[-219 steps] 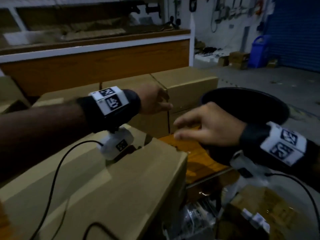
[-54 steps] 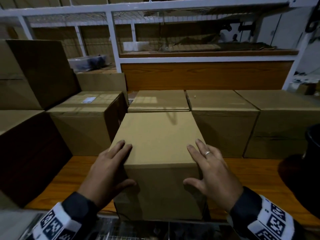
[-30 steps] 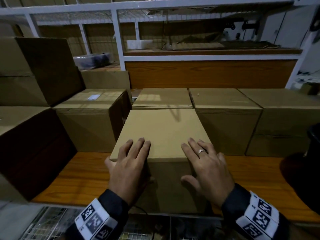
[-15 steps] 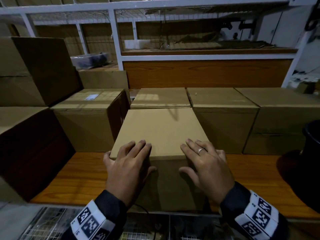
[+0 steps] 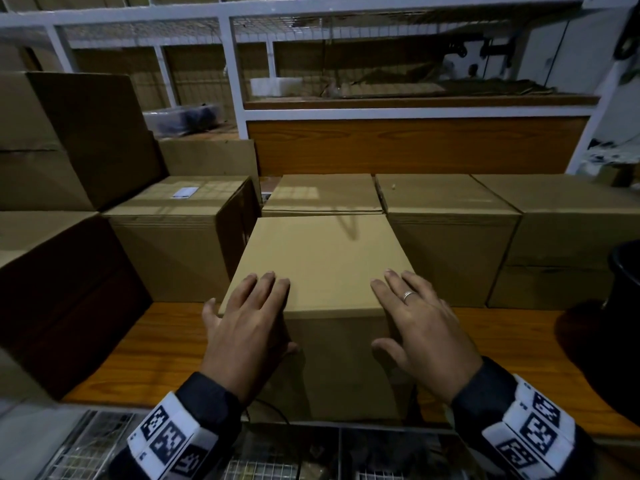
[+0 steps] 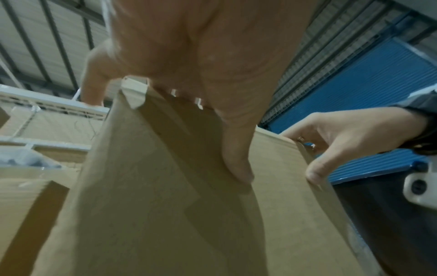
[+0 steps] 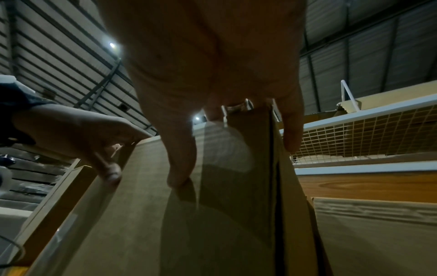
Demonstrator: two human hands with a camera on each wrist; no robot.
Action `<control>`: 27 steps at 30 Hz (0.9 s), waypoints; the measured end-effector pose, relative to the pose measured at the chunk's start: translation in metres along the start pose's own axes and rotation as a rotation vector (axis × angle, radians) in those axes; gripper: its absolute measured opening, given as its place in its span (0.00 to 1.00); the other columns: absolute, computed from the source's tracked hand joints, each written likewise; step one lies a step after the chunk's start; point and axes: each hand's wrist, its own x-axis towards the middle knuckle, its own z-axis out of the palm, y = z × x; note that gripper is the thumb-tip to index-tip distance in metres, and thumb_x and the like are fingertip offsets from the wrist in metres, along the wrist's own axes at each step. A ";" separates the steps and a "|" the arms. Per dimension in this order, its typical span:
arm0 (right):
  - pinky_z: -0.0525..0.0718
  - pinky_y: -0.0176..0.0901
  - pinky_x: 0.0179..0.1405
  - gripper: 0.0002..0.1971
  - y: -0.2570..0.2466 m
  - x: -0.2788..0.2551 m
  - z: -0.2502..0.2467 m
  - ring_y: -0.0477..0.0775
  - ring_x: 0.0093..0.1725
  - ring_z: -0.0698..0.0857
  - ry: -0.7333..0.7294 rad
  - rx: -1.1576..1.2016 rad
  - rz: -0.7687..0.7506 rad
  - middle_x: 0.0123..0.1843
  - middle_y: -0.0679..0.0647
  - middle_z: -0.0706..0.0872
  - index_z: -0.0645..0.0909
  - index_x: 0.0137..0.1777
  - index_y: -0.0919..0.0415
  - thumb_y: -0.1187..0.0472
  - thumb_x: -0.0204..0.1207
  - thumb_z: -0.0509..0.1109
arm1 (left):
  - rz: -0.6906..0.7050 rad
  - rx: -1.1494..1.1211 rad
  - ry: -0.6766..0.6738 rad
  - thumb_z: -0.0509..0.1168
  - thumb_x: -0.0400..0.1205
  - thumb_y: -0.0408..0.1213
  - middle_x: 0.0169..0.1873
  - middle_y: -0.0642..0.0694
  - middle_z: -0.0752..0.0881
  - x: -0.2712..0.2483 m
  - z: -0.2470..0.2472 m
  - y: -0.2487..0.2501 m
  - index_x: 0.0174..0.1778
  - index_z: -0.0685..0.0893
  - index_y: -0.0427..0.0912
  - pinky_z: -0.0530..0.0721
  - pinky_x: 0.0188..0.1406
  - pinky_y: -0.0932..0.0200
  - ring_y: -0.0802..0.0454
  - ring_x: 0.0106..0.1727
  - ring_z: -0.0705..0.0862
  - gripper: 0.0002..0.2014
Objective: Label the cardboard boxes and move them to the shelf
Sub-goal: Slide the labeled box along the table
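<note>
A plain brown cardboard box point(image 5: 322, 258) stands on the wooden shelf board point(image 5: 156, 348), its far end against the box behind it. My left hand point(image 5: 249, 323) lies flat on the box's near left corner, fingers straight on the top and thumb down the front face. At the near right corner my right hand point(image 5: 419, 323), with a ring, lies the same way. The left wrist view shows the left hand point(image 6: 201, 56) over the box point(image 6: 165, 205) edge. In the right wrist view the right hand point(image 7: 201, 56) presses the box point(image 7: 212, 224). No label shows on this box's top.
Close on the left stands a box with a small white label point(image 5: 184, 192). Two more boxes point(image 5: 446, 237) fill the right side. A big dark box point(image 5: 62, 289) juts out at far left, a black bin point(image 5: 623, 306) at far right. A white wire shelf point(image 5: 311, 8) runs overhead.
The box has slid back on the shelf until it meets the box behind. Both hands moved from its side edges onto the near top edge. Since half a second ago almost nothing moved.
</note>
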 end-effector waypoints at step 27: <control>0.62 0.51 0.81 0.55 0.019 0.022 0.002 0.55 0.84 0.39 -0.144 0.031 -0.035 0.86 0.52 0.41 0.38 0.84 0.49 0.43 0.70 0.75 | -0.066 0.082 -0.091 0.76 0.69 0.55 0.83 0.51 0.43 0.020 -0.004 -0.003 0.82 0.39 0.54 0.71 0.73 0.42 0.37 0.82 0.46 0.58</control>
